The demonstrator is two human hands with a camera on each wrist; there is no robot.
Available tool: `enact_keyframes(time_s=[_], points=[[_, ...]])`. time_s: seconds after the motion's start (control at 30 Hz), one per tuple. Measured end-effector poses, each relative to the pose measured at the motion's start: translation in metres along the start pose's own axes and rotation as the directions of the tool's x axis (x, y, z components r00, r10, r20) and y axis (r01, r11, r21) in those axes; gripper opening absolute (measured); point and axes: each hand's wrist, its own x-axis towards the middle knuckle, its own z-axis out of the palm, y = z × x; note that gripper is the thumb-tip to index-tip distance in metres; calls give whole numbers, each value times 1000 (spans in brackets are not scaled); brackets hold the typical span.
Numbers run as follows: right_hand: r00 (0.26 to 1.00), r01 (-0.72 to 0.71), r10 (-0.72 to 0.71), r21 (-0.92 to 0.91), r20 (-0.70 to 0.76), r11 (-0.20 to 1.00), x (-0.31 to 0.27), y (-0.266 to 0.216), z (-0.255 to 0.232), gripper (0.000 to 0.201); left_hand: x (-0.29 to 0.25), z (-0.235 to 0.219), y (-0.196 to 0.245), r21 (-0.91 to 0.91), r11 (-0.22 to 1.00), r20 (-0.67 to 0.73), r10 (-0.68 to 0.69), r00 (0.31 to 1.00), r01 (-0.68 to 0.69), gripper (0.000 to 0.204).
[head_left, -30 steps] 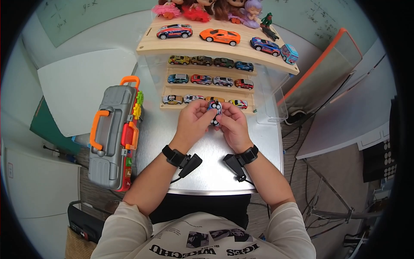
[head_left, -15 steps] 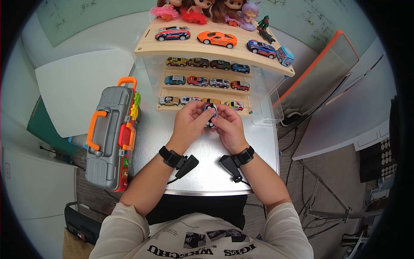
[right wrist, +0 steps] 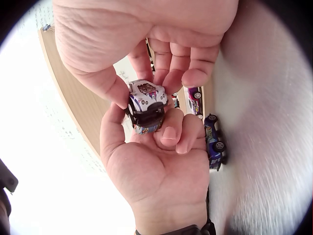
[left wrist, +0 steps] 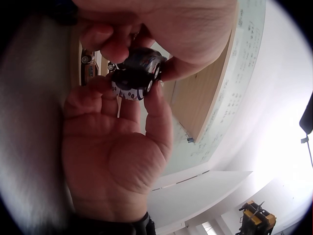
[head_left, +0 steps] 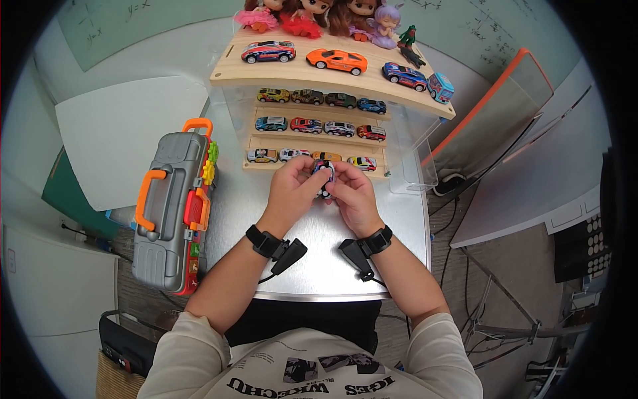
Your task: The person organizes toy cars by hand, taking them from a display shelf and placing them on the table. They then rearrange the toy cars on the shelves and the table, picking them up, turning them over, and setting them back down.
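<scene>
Both hands meet over the near side of the shelf and hold one small toy car (right wrist: 148, 102) between their fingertips. In the right wrist view it shows a white body with purple trim, a black middle and a blue patterned underside. The left wrist view shows its dark side and wheels (left wrist: 149, 86). My left hand (head_left: 290, 187) pinches it from the left, thumb across it. My right hand (head_left: 356, 197) grips it from the right between thumb and fingers. Fingers hide part of the car in each view.
Behind the hands, a stepped wooden shelf (head_left: 319, 143) carries rows of toy cars. More cars, including an orange car (head_left: 337, 61), and several dolls (head_left: 303, 16) stand on its top board. A grey toolbox (head_left: 174, 206) with orange handles lies at the metal table's (head_left: 319, 269) left edge.
Between the fingertips the toy car has turned slightly, showing more of its dark side in the head view. The head view has shifted a little; both hands keep their hold.
</scene>
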Motion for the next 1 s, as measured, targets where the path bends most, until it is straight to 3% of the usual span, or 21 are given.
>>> enact_keyframes(time_s=[0.47, 0.73, 0.83, 1.0], points=[[999, -18, 20, -45, 45, 999, -1, -3, 7, 40, -2, -3, 1, -17, 999, -4, 35, 999, -35, 14], [986, -59, 83, -163, 147, 985, -2, -4, 11, 27, 2, 0, -4, -103, 979, -78, 169, 983, -176, 15], [986, -84, 107, -178, 127, 980, -3, -5, 12, 24, -1, -1, -4, -139, 984, -36, 109, 993, -113, 16], [986, -74, 98, -179, 134, 981, -3, -5, 11, 22, 0, -3, -7, -107, 987, -23, 118, 993, -120, 17]])
